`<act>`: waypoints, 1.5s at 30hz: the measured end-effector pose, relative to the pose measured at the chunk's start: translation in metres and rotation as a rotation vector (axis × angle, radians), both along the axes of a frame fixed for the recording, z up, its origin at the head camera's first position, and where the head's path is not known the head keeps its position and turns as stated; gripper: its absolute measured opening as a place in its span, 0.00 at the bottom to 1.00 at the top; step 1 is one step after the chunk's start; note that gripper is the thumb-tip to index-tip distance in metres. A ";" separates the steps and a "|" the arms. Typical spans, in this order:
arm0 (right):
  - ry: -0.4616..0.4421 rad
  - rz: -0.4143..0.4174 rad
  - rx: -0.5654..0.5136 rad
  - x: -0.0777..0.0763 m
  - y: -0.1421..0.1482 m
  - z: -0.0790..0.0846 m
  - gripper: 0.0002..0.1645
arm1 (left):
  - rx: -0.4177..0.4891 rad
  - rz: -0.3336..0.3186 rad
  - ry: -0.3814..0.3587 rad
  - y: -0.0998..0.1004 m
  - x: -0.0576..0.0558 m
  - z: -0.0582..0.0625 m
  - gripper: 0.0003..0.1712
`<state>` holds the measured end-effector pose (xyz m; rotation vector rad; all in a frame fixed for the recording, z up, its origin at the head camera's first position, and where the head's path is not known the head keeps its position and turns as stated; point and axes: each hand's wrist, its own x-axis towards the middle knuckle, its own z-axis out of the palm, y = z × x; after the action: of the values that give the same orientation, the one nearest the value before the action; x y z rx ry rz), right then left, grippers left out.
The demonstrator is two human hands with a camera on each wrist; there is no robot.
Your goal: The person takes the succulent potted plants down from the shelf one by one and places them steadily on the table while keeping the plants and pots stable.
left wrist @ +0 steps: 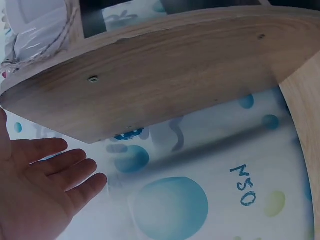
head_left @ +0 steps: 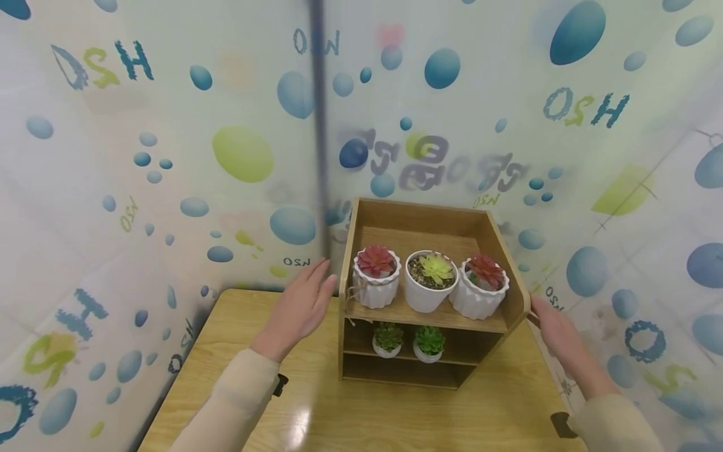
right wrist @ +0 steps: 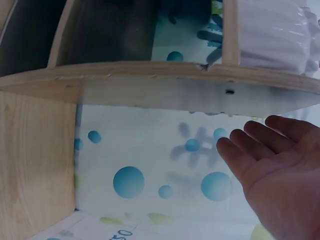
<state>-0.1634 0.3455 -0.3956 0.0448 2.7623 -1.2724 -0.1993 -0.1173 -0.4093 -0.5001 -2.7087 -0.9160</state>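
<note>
A small wooden shelf unit (head_left: 418, 240) stands on the table. Its top tier bears three potted succulents in white pots: a red one (head_left: 376, 276) at left, a yellow-green one (head_left: 430, 280) in the middle, a red one (head_left: 480, 287) at right. Two small green succulents (head_left: 388, 339) sit on the tier below. My left hand (head_left: 299, 306) is beside the left side panel (left wrist: 175, 75), fingers extended, palm towards it. My right hand (head_left: 560, 329) is at the right side panel (right wrist: 165, 92), fingers nearly straight; whether they touch it cannot be told. Neither hand holds anything.
The wooden table (head_left: 316, 417) extends in front of and beside the shelf unit. A curtain (head_left: 243, 207) printed with bubbles and letters hangs close behind and on both sides. Dark bands (head_left: 280, 385) are worn at the wrists.
</note>
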 end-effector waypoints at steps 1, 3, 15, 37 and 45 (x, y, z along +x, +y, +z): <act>0.018 0.006 0.001 -0.001 -0.001 0.002 0.43 | 0.005 -0.004 -0.006 0.002 -0.001 0.002 0.39; 0.045 0.021 -0.004 -0.002 -0.003 0.005 0.43 | 0.014 -0.014 -0.019 0.006 -0.004 0.006 0.39; 0.026 -0.077 -0.011 -0.012 -0.013 0.009 0.49 | 0.151 -0.079 -0.062 0.030 -0.022 0.015 0.34; 0.076 -0.133 -0.136 -0.011 -0.016 0.001 0.46 | 0.343 -0.053 -0.104 0.037 -0.023 0.002 0.31; 0.083 -0.156 -0.133 -0.012 -0.015 -0.002 0.46 | 0.344 -0.048 -0.043 0.037 -0.024 0.001 0.30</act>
<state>-0.1758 0.3308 -0.3980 0.2059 2.7825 -1.5259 -0.2231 -0.0799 -0.4086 -0.4779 -2.5056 -1.3840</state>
